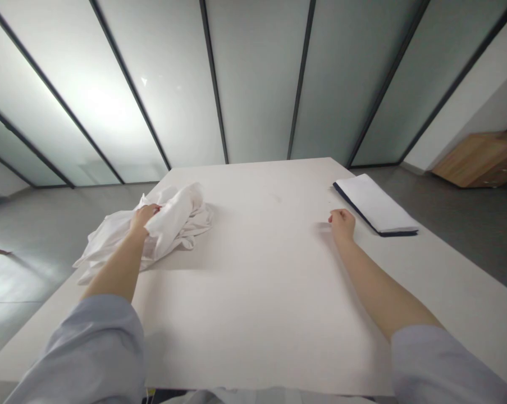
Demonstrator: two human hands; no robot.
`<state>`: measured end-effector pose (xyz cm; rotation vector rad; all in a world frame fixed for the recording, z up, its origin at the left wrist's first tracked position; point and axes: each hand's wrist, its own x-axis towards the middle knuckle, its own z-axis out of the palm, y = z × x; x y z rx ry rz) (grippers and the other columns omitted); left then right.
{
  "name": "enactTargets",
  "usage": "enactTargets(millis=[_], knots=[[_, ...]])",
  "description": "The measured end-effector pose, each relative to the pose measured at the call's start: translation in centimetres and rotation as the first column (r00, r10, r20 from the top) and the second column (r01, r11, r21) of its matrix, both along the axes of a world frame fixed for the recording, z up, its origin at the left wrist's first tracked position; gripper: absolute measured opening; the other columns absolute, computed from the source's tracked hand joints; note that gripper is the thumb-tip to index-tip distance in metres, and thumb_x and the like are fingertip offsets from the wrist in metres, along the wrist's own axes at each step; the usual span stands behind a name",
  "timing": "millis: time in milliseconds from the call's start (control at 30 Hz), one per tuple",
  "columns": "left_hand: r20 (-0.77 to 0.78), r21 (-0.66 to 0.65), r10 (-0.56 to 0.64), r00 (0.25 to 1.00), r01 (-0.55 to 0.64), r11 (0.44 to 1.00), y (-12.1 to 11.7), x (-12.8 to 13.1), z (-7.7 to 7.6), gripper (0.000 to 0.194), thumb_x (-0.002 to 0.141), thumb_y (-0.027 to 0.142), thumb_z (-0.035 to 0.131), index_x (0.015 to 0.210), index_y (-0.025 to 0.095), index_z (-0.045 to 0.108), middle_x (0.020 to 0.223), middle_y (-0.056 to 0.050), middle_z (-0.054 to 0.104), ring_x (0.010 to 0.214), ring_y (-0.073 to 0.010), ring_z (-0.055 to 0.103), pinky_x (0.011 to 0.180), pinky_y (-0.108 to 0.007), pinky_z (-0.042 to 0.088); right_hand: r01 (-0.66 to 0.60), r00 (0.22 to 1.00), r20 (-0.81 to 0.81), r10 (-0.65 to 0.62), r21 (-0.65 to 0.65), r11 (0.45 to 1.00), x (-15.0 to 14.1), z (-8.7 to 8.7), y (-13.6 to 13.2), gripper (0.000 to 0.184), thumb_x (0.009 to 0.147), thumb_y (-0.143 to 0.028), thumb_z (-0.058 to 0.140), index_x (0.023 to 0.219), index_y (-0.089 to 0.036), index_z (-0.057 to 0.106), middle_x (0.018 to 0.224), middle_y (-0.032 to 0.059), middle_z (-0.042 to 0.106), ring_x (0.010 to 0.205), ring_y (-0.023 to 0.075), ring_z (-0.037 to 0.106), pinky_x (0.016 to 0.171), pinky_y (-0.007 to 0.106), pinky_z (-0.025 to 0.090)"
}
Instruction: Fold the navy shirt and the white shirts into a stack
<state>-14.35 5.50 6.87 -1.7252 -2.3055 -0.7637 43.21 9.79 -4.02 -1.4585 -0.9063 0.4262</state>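
Observation:
A rumpled white cloth (179, 216), perhaps a garment, lies in a heap at the left of the table and spills over its left edge. My left hand (144, 215) is sunk into the heap with its fingers closed on the fabric; folds partly cover the fingertips. On the right, my right hand (342, 223) is curled into a loose fist just above the tabletop, and no object shows in it. Beside that hand lies a flat folded stack (377, 203), white on top with a dark blue layer beneath.
The white table (253, 303) stretches away from me and narrows toward a wall of frosted glass panels (257, 84) with dark frames. Past the right edge, a wooden cabinet (476, 160) stands on the grey floor (442, 213).

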Motion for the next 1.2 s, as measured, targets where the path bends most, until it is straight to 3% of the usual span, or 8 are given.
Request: enactTargets(millis=[133, 300, 500, 633, 767, 933, 1067, 1200], knots=[[0.018, 0.027, 0.017, 1.000, -0.017, 0.999, 0.6, 1.9, 0.9, 0.036, 0.091, 0.034, 0.043, 0.110, 0.013, 0.065, 0.107, -0.012, 0.068, 0.100, -0.0267, 0.062, 0.091, -0.039, 0.047, -0.004, 1.000, 0.008, 0.004, 0.001, 1.000, 0.1, -0.1, 0.0, 0.010, 0.064, -0.024, 0.053, 0.055, -0.020, 0.052, 0.048, -0.0041, 0.050, 0.050, 0.0127, 0.045, 0.049, 0.025, 0.034], [-0.120, -0.216, -0.483, 0.867, 0.452, 0.865, 0.3, 8.4, -2.5, 0.057, 0.089, 0.056, 0.040, 0.130, 0.020, 0.056, 0.133, -0.010, 0.057, 0.123, -0.0264, 0.051, 0.105, -0.040, 0.037, -0.011, 1.000, 0.020, 0.011, -0.010, 1.000, -0.1, 0.2, -0.2, 0.010, 0.064, -0.023, 0.052, 0.054, -0.020, 0.051, 0.048, -0.0033, 0.049, 0.051, 0.0128, 0.044, 0.049, 0.025, 0.033], [-0.369, -0.405, -0.375, 0.850, 0.216, 0.888, 0.6, 11.6, -8.1, 0.049, 0.093, 0.045, 0.039, 0.135, 0.024, 0.053, 0.150, -0.015, 0.038, 0.139, -0.0332, 0.031, 0.112, -0.058, 0.017, -0.041, 0.999, 0.000, 0.041, -0.026, 0.999, -0.2, 0.3, -0.4, 0.011, 0.064, -0.025, 0.052, 0.054, -0.021, 0.050, 0.048, -0.0034, 0.049, 0.050, 0.0126, 0.043, 0.048, 0.025, 0.032], [-0.335, -0.462, -0.352, 0.874, 0.173, 0.870, 1.4, 13.5, -7.4, 0.049, 0.090, 0.029, 0.043, 0.138, 0.022, 0.048, 0.151, -0.013, 0.037, 0.140, -0.0326, 0.030, 0.112, -0.056, 0.021, -0.034, 0.999, 0.002, 0.034, -0.034, 0.999, -0.3, 0.1, -0.3, 0.009, 0.065, -0.025, 0.052, 0.056, -0.021, 0.051, 0.049, -0.0038, 0.050, 0.050, 0.0135, 0.044, 0.050, 0.026, 0.033], [-0.217, -0.369, -0.507, 0.834, 0.411, 0.834, 1.7, 18.5, -6.3, 0.054, 0.088, 0.031, 0.045, 0.141, 0.022, 0.042, 0.148, -0.011, 0.043, 0.136, -0.0272, 0.039, 0.112, -0.046, 0.028, 0.091, 0.996, 0.020, -0.092, 0.038, 0.995, 0.1, 0.4, 0.6, 0.006, 0.066, -0.024, 0.049, 0.062, -0.021, 0.051, 0.055, -0.0038, 0.051, 0.057, 0.0149, 0.048, 0.057, 0.027, 0.038], [-0.002, -0.412, -0.629, 0.777, 0.573, 0.709, 0.9, 25.2, -7.6, 0.056, 0.086, 0.040, 0.048, 0.139, 0.020, 0.043, 0.143, -0.012, 0.047, 0.130, -0.0272, 0.045, 0.106, -0.041, 0.035, 0.303, 0.931, 0.198, -0.306, 0.043, 0.952, 4.6, 2.5, 1.8, 0.005, 0.068, -0.021, 0.049, 0.071, -0.021, 0.053, 0.070, 0.0011, 0.056, 0.074, 0.0198, 0.053, 0.075, 0.034, 0.043], [-0.068, -0.381, -0.567, 0.821, 0.504, 0.775, -0.2, 27.7, -9.5, 0.049, 0.090, 0.043, 0.043, 0.133, 0.020, 0.049, 0.143, -0.016, 0.045, 0.132, -0.0337, 0.040, 0.107, -0.055, 0.029, 0.529, 0.772, 0.455, -0.443, -0.075, 0.845, 11.1, 3.9, 0.9, 0.008, 0.066, -0.019, 0.059, 0.073, -0.020, 0.056, 0.088, 0.0112, 0.059, 0.096, 0.0298, 0.052, 0.086, 0.046, 0.036], [-0.105, -0.341, -0.561, 0.821, 0.501, 0.796, -0.5, 27.9, -10.3, 0.046, 0.092, 0.046, 0.041, 0.130, 0.022, 0.051, 0.140, -0.014, 0.048, 0.130, -0.0327, 0.041, 0.106, -0.055, 0.028, 0.540, 0.810, 0.488, -0.326, -0.402, 0.740, 15.5, 4.4, -0.4, 0.034, 0.052, -0.013, 0.075, 0.052, -0.022, 0.042, 0.082, 0.0164, 0.057, 0.099, 0.0357, 0.047, 0.084, 0.050, 0.029]])
